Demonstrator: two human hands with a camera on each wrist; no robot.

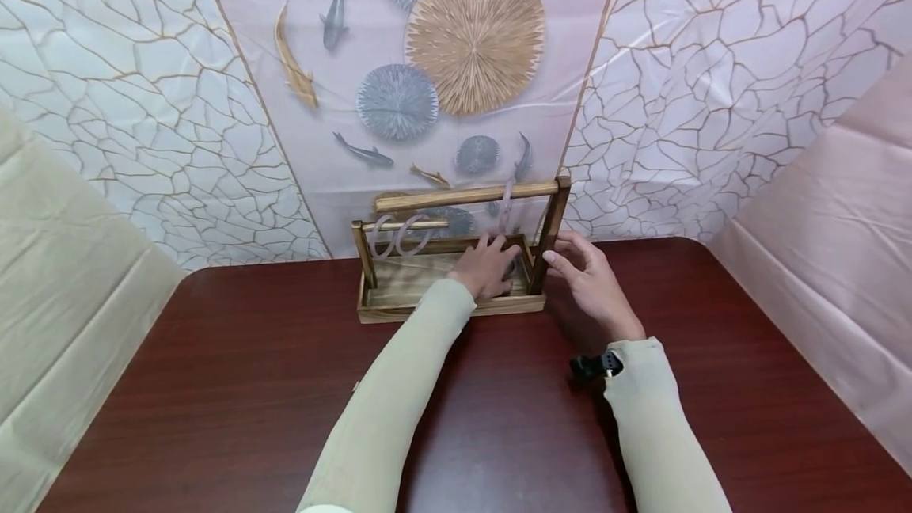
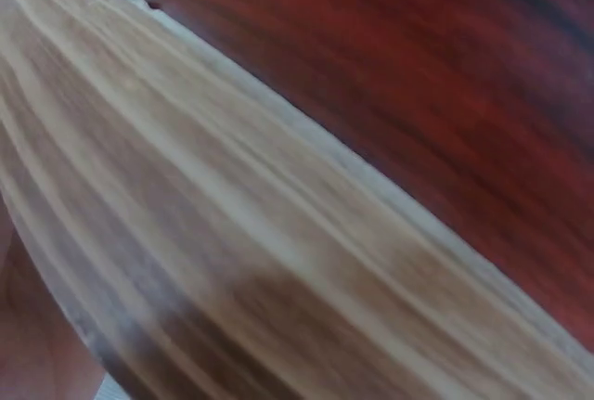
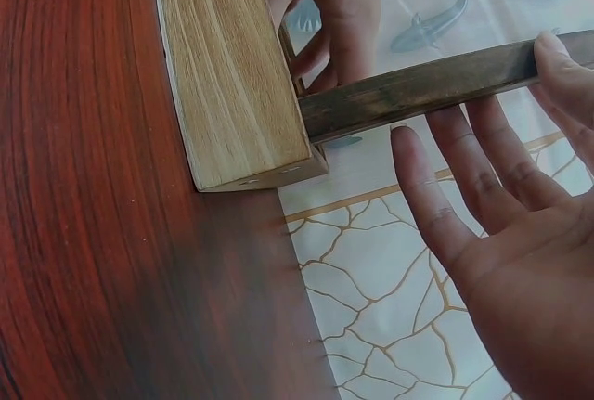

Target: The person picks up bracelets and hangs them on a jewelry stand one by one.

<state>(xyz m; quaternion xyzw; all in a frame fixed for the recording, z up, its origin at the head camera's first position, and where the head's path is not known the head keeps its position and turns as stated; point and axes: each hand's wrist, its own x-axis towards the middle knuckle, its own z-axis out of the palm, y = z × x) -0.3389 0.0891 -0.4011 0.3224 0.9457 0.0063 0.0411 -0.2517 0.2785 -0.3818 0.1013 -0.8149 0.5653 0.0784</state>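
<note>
A wooden jewelry stand (image 1: 456,198) with a shallow tray base (image 1: 399,313) stands near the table's back edge. My left hand (image 1: 486,266) reaches over the front wall into the right part of the tray, fingers pointing down; their tips are hidden, and I cannot tell whether they hold the dark patch beneath them. At the right end, my right hand (image 1: 590,279) pinches the upright post (image 3: 418,89), thumb on one side and fingers on the other. Two pale bangles (image 1: 382,237) hang on the lower bar at left; another pale bangle (image 1: 507,200) hangs on the upper bar.
The stand rests on a dark red wooden table (image 1: 235,386). Behind it hangs a patterned cloth (image 1: 342,180) with fish and round motifs, close to the stand. Plain pale cloth (image 1: 841,204) rises at both sides. A black strap (image 1: 594,366) is on the right wrist.
</note>
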